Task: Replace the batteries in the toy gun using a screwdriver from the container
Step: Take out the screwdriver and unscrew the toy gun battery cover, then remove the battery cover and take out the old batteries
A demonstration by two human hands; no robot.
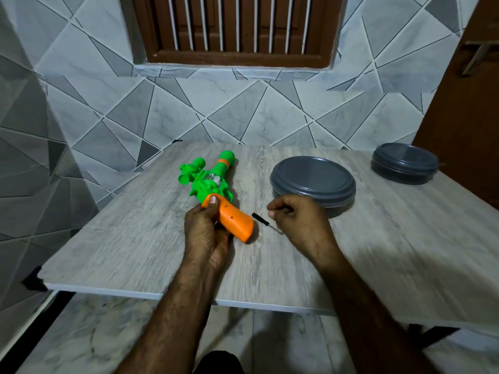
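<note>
Toy gun [213, 182], green-and-orange plastic: left hand [205, 233] fingers clamped round grip. Black-handled screwdriver [258, 217] lies beside right hand's [297, 220] curled fingers, contents untellable; advise seating tip squarely.

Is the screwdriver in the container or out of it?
Out. The screwdriver lies on the table between the toy gun and the right hand; the near grey container has its lid on.
</note>
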